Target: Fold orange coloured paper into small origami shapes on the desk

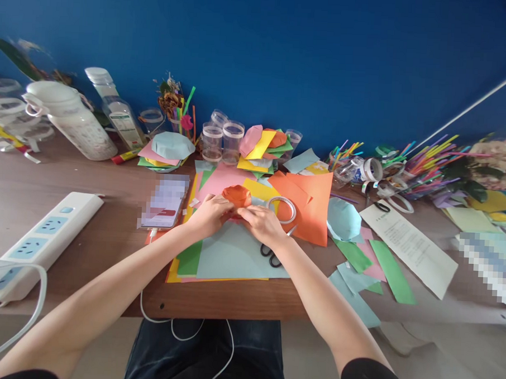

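Between my two hands is a folded orange paper piece [237, 195] with a rounded, many-sided outline. My left hand [213, 213] pinches its left lower edge, and my right hand [260, 222] pinches the lower right edge, the fingertips nearly meeting. Fingers hide the near part of the paper. Beneath them lies a stack of coloured sheets, a light blue sheet [237, 256] on top. A white tape roll [292, 211] sits just right of my right hand. Black-handled scissors [271, 256] lie partly under my right wrist.
Left of the sheets are a phone [165, 202] and a white power strip [49, 242]. Folded paper shapes [173, 147] and clear plastic cups [233, 141] stand along the wall. At right lie a light blue folded paper [344, 218], green scraps [394, 271] and a printed sheet [414, 247].
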A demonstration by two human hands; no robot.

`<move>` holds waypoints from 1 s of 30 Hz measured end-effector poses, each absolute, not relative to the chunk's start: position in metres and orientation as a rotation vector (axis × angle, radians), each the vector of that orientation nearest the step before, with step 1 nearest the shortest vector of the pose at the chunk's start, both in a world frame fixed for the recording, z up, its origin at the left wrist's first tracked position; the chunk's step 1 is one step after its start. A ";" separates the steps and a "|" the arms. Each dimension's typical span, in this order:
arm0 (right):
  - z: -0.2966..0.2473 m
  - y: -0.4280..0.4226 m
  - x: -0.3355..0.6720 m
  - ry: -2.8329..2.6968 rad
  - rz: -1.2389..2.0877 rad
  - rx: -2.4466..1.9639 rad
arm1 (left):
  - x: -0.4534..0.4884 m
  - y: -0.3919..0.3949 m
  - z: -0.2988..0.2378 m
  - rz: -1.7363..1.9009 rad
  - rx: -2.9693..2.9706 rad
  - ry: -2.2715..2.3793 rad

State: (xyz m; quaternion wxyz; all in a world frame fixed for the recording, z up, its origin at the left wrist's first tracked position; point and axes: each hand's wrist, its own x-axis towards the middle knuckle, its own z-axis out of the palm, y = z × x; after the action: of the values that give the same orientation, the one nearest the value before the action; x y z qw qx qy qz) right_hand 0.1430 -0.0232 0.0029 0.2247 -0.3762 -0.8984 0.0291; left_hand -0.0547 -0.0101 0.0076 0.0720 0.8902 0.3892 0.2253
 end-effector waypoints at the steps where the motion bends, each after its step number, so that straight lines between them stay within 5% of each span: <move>1: 0.002 -0.023 0.143 -2.473 0.081 -1.051 | -0.056 -0.010 0.009 0.681 2.688 1.146; 12: -0.001 -0.021 0.142 -2.275 0.322 -1.198 | -0.067 -0.007 0.009 0.665 3.095 0.951; 30: 0.003 -0.022 0.136 -2.325 0.433 -1.251 | -0.074 -0.005 0.020 0.671 2.967 0.946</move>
State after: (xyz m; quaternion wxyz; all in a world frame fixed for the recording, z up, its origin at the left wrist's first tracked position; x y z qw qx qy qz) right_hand 0.1361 -0.0216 0.0028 0.2310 -0.4549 -0.8455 0.1574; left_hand -0.0743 -0.0051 0.0203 -0.0218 0.9311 0.2968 0.2107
